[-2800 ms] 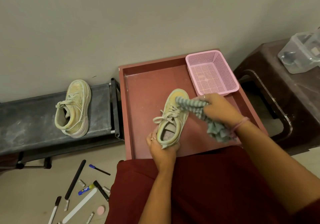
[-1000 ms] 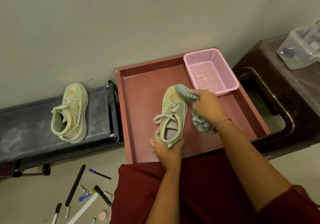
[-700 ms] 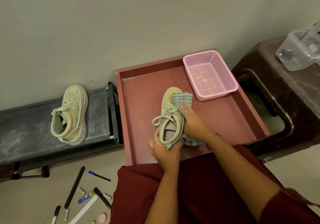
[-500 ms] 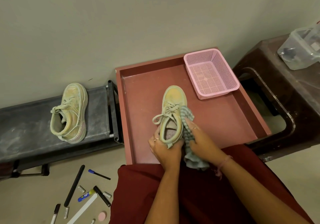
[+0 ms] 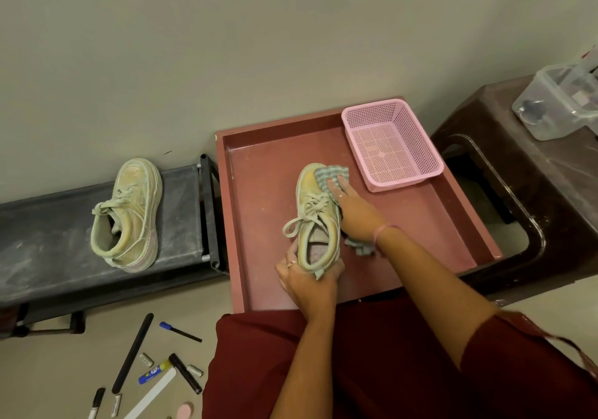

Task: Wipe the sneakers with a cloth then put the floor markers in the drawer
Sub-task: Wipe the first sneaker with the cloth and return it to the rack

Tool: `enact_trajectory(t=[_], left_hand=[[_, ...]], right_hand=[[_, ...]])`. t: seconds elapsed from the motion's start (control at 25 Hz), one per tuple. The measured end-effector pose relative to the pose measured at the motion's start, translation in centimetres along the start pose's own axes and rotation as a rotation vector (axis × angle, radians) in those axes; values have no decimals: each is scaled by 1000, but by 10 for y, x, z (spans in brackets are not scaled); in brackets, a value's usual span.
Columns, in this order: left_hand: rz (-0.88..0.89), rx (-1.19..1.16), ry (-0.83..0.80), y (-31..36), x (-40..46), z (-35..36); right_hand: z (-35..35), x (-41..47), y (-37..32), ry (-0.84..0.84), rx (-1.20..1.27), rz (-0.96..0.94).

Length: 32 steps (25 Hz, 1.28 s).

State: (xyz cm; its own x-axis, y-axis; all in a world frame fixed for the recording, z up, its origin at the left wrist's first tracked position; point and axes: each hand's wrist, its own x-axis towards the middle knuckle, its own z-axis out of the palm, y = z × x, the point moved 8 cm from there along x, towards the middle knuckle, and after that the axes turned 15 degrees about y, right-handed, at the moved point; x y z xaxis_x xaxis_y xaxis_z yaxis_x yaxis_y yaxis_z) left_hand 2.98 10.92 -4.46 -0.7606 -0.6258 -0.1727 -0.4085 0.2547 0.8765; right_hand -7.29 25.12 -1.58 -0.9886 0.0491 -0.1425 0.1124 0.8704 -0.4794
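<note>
A pale yellow-green sneaker (image 5: pixel 315 214) stands in the open red drawer (image 5: pixel 268 166). My left hand (image 5: pixel 307 281) grips its heel. My right hand (image 5: pixel 354 210) presses a green striped cloth (image 5: pixel 330 174) flat against the sneaker's toe and right side, fingers straight; the cloth's tail hangs out below my wrist. The second sneaker (image 5: pixel 129 214) lies on a low dark shoe rack (image 5: pixel 48 234) at the left. Several markers (image 5: pixel 184 372) lie on the floor at the bottom left.
A pink plastic basket (image 5: pixel 393 145) sits in the drawer's far right corner. A brown plastic stool (image 5: pixel 534 198) with a clear box (image 5: pixel 559 104) on it stands at the right. Among the markers lie a long black stick (image 5: pixel 132 355) and a white strip (image 5: pixel 152 396).
My right hand has slid the cloth forward along the sneaker's right side, from beside the heel up to the toe. The left hand keeps its hold on the heel.
</note>
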Motion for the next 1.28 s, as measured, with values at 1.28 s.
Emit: enact_trajectory(t=[1.28], left_hand=[[-15,-3,53,-3,0,2]], right_hand=[[8,39,-65,-171,-282,-668]])
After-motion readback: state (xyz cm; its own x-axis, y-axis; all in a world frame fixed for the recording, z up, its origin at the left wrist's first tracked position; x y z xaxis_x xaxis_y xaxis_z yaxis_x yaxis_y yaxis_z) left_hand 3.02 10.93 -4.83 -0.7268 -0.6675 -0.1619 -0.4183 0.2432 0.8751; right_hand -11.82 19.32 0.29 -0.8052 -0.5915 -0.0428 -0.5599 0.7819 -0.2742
